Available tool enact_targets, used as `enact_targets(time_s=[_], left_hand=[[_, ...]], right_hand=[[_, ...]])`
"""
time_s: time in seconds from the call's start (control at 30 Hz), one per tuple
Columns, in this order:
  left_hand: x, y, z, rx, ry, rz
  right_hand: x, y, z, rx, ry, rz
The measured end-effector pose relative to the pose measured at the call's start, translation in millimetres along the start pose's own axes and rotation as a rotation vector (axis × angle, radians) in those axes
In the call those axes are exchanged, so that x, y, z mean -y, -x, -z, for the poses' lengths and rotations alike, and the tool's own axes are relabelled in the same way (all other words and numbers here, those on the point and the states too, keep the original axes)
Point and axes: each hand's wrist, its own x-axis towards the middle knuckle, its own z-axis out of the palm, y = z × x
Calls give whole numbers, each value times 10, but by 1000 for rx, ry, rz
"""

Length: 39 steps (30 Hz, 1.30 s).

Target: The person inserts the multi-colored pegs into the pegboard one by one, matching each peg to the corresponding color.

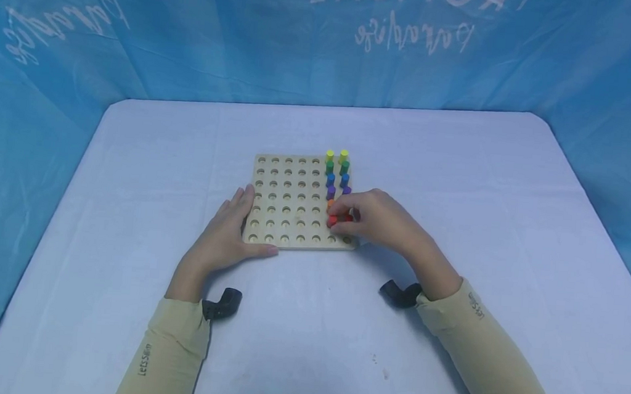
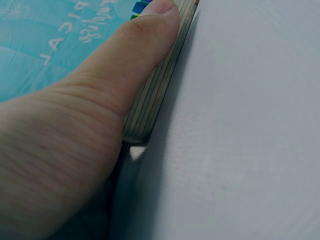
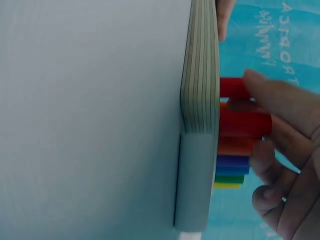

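A pale wooden pegboard (image 1: 286,202) with rows of round holes lies flat on the table. My left hand (image 1: 226,227) rests at its left edge, fingers along the side and thumb against the front edge. With thumb and index finger my right hand (image 1: 375,219) pinches a red peg (image 3: 233,87), which stands upright at the board. Another red peg (image 3: 246,124) stands beside it under the hand. Behind them two columns run back: orange, purple pegs (image 1: 330,192), blue pegs (image 1: 330,179), green pegs (image 1: 344,168) and yellow pegs (image 1: 343,156). The hand partly covers the orange ones.
A white cloth covers the table (image 1: 460,190). Blue curtains (image 1: 304,54) with lettering hang behind and at the sides. Each wrist carries a black camera mount (image 1: 222,304), low over the cloth. The board's left columns show bare holes.
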Motion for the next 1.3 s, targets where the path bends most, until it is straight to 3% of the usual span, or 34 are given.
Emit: enact_targets(time_s=[0.2, 0.33, 0.5, 0.63, 0.77, 1.03, 1.3], left_hand=[[-6, 7, 7, 3, 0, 2], [-20, 0, 6, 4, -1, -5], [-30, -13, -1, 6, -4, -10], [-21, -6, 2, 9, -7, 2], [-15, -4, 4, 7, -6, 7], [-15, -6, 5, 5, -3, 6], [-23, 3, 11, 10, 5, 13]], right_hand=[[-17, 70, 136, -8, 16, 32], [-96, 138, 286, -14, 57, 6], [-214, 194, 386, 93, 84, -92], [-244, 177, 346, 212, 116, -120], [-217, 151, 279, 268, 154, -154], [-191, 124, 207, 261, 232, -180], [-201, 145, 264, 242, 253, -187]])
